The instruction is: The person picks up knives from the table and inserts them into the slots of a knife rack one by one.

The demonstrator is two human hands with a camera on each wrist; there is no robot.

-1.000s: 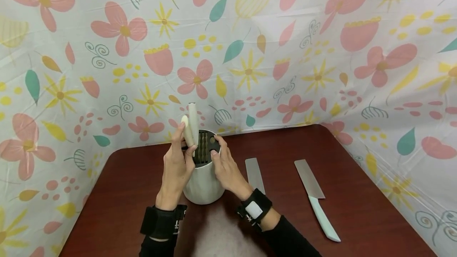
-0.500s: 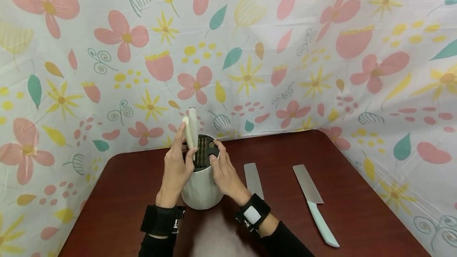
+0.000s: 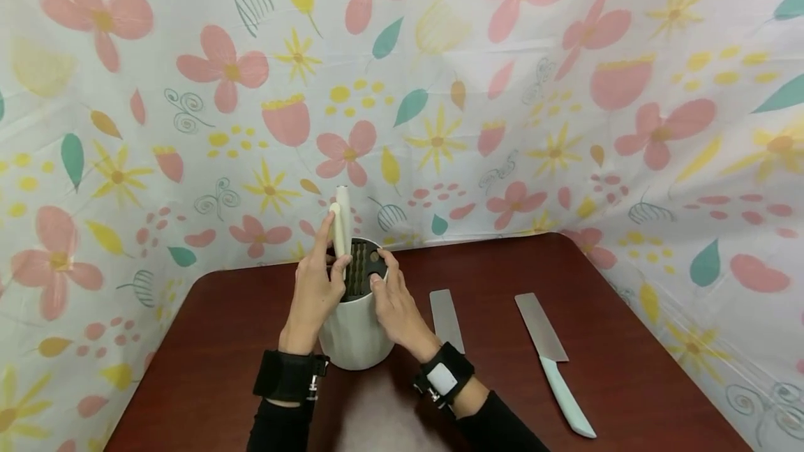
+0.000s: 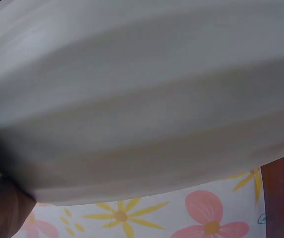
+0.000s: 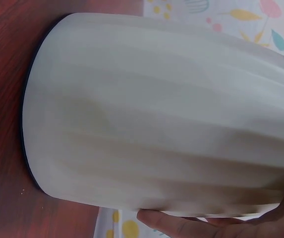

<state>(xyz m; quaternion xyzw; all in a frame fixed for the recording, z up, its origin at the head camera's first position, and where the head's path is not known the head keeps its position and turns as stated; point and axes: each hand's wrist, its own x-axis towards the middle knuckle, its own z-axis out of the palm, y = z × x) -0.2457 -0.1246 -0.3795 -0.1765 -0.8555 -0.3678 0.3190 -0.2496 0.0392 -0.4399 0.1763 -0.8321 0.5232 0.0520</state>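
Note:
My left hand (image 3: 314, 293) is at the left side of a pale ribbed knife holder (image 3: 355, 339), its index finger and thumb pinching a short cream handle (image 3: 339, 230). Close beside that handle, a taller white handle (image 3: 345, 202) stands upright. Both rise from the left part of the black slotted top (image 3: 362, 272); what lies below them is hidden. On the right side my right hand (image 3: 399, 307) grips the holder's rim, thumb at the dark top. In the right wrist view, a finger (image 5: 169, 222) lies along the ribbed wall. The holder's wall (image 4: 142, 99) fills most of the left wrist view.
A knife (image 3: 553, 361) with a pale mint handle lies on the dark red table (image 3: 213, 354) at the right. Another wide blade (image 3: 447, 319) lies nearer, its lower part behind the right wrist. A floral cloth (image 3: 402, 103) hangs behind the table.
My left hand has shifted slightly right, and the cream handle now stands more upright against the white one. The right hand keeps its grip on the rim. The head view has tilted up slightly.

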